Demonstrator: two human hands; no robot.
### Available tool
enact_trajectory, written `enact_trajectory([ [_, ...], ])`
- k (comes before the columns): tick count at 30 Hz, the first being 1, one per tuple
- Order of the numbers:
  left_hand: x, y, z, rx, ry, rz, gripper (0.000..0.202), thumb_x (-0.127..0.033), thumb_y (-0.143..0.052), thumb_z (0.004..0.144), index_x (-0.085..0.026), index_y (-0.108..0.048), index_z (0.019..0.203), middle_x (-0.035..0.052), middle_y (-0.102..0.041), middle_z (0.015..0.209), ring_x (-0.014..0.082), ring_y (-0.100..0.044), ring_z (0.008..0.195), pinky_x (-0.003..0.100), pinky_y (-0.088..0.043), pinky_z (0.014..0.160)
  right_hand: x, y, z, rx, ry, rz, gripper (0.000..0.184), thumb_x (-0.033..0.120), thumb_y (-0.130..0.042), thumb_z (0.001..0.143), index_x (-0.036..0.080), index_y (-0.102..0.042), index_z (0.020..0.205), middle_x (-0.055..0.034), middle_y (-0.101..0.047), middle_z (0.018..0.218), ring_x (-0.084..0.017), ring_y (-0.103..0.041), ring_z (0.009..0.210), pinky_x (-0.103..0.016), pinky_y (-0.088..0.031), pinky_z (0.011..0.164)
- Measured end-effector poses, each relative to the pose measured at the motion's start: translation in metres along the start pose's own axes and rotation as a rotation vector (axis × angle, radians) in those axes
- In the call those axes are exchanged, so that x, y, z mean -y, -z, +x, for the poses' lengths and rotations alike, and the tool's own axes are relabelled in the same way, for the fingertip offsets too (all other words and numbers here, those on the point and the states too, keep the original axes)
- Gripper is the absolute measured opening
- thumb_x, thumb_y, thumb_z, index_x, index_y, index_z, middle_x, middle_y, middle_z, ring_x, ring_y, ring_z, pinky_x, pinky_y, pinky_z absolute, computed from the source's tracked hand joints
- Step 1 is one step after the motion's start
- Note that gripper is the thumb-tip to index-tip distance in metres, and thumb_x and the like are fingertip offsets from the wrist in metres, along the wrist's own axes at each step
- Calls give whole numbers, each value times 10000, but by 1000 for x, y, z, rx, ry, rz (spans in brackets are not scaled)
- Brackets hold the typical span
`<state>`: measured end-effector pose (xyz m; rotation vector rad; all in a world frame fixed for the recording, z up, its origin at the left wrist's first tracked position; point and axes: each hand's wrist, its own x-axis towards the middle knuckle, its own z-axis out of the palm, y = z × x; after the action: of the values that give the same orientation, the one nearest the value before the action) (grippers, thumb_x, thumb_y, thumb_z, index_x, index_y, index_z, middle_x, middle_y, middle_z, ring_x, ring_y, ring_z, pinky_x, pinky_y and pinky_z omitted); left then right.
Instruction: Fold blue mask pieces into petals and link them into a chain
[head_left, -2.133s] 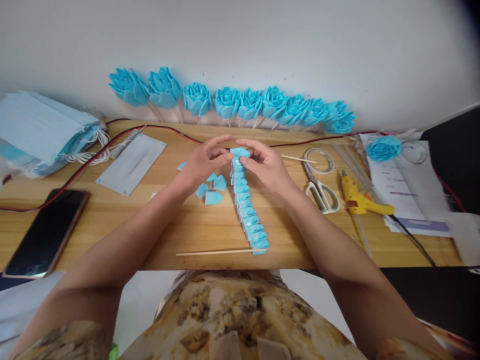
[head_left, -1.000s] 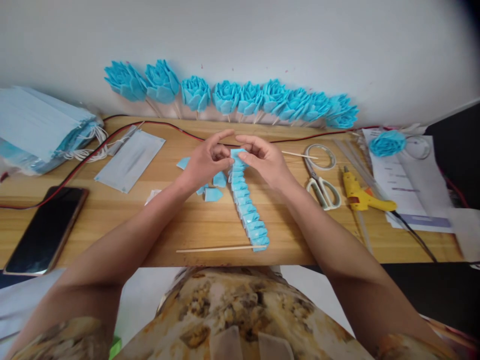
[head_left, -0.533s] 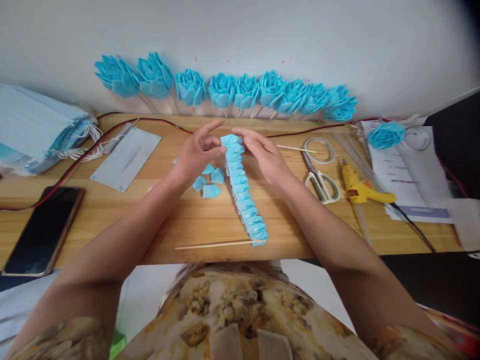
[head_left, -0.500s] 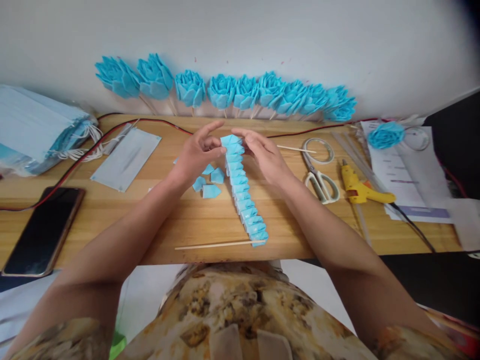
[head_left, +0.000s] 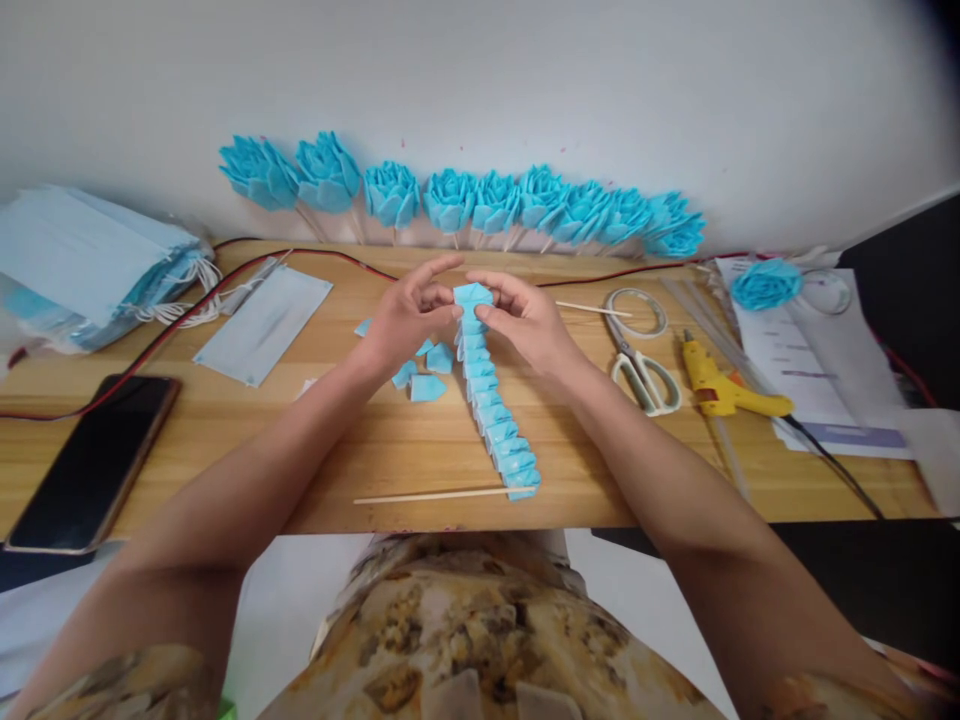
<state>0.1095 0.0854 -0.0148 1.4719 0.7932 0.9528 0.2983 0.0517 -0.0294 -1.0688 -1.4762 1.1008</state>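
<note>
A chain of folded blue petals (head_left: 491, 410) runs down the wooden table in an overlapping row. At its far end lies the topmost blue petal (head_left: 472, 294), pinched between my two hands. My left hand (head_left: 416, 310) has its thumb and curled fingers closed on the petal's left edge, the index finger stretched out above. My right hand (head_left: 525, 318) closes its thumb and fingers on the right edge. Loose blue petals (head_left: 429, 387) lie beside my left wrist. A thin wooden stick (head_left: 427, 495) touches the near end of the chain.
Blue flowers on sticks (head_left: 450, 200) lean along the wall. Scissors (head_left: 641, 365), a tape roll (head_left: 660, 315) and a yellow glue gun (head_left: 724, 380) lie to the right. A phone (head_left: 94, 460), a flat face mask (head_left: 264, 325) and a mask stack (head_left: 90, 265) occupy the left.
My right hand has closed its thumb onto the end petal, where its fingers were looser before. The view has shifted slightly. Chain and tools stay in place.
</note>
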Motion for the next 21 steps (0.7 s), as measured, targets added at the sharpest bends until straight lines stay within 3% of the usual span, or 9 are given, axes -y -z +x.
enact_trajectory([
  [5, 0, 4, 1, 52, 11, -42, 684, -179, -742, 740, -176, -527, 1389, -33, -675, 732, 99, -585, 615, 231, -477, 638, 3, 3, 1, 25, 24, 12, 478, 411, -716, 805, 229, -659, 1243, -23, -743, 1014, -184, -675, 908, -349, -550, 854],
  [9, 3, 6, 3, 3, 15, -12, 602, -299, -724, 822, -191, -537, 1384, -1, -705, 786, 114, -610, 661, 237, -493, 660, 0, 6, 2, -41, 33, -38, 457, 390, -692, 832, 249, -650, 1264, -1, -717, 911, -171, -655, 810, -338, -547, 791],
  [12, 2, 7, 4, 36, 33, 71, 362, -454, -647, 877, -163, -698, 1088, 29, -698, 798, 120, -593, 666, 236, -473, 637, -2, 8, 4, -68, 46, -50, 462, 384, -675, 837, 253, -634, 1278, 1, -702, 890, -169, -642, 783, -331, -546, 755],
  [15, 0, 6, 2, 93, 78, 175, 357, -511, -681, 825, -156, -719, 819, 33, -689, 776, 129, -583, 685, 237, -455, 635, -3, 8, 4, -78, 37, -39, 450, 382, -665, 833, 245, -637, 1260, -1, -702, 891, -170, -639, 799, -324, -543, 750],
  [21, 2, -3, -4, 70, 94, 199, 253, -427, -745, 747, -177, -709, 758, 3, -664, 712, 121, -546, 641, 247, -419, 603, -1, 5, 1, -83, 29, -79, 427, 390, -659, 849, 245, -657, 1250, 6, -695, 874, -163, -635, 785, -312, -534, 728],
])
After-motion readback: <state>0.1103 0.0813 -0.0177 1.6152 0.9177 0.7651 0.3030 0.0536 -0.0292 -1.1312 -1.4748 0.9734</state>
